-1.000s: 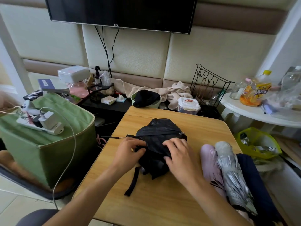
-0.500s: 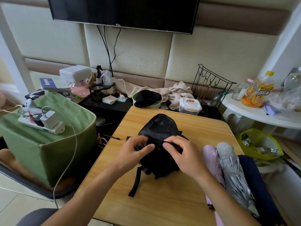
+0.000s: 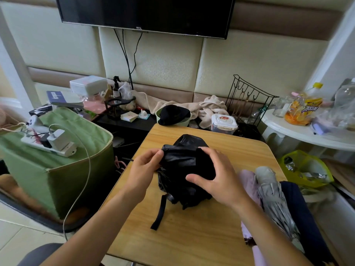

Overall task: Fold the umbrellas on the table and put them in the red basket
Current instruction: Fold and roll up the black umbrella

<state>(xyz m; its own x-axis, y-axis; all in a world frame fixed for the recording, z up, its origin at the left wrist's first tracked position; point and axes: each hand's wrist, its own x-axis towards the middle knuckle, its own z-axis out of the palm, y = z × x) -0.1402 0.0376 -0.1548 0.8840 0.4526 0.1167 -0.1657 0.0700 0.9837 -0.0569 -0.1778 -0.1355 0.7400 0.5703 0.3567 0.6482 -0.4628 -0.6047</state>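
Black umbrella (image 3: 184,166) lying in the middle of the wooden table (image 3: 192,237), half gathered, long axis running from near edge to far edge, closing strap (image 3: 159,214) trailing toward the near edge. Left hand (image 3: 143,170) at its left side, thumb and fingers pinching a fold of the black canopy near the far end. Right hand (image 3: 217,177) resting on the right flank, fingers spread and only slightly bent, pressing the cloth down rather than gripping it. Both hands touching it, left one nearer to the loose fold, right one nearer to the strap end. Next move, by judgement: rolling the cloth round the long axis, then bringing the strap up and across. Umbrellas counted: four in all, one black in hand and three lying close together at the right edge of the table, a pale pink umbrella (image 3: 247,181), a silver-grey umbrella (image 3: 272,198) and a dark navy umbrella (image 3: 299,210), all three pointing roughly the same way as the black one. Possibly not every one of these fully folded; view too oblique there to tell. Red basket not seen anywhere in view; only a green fabric box (image 3: 63,181) on the left and a yellow-green basket (image 3: 307,167) on the right.
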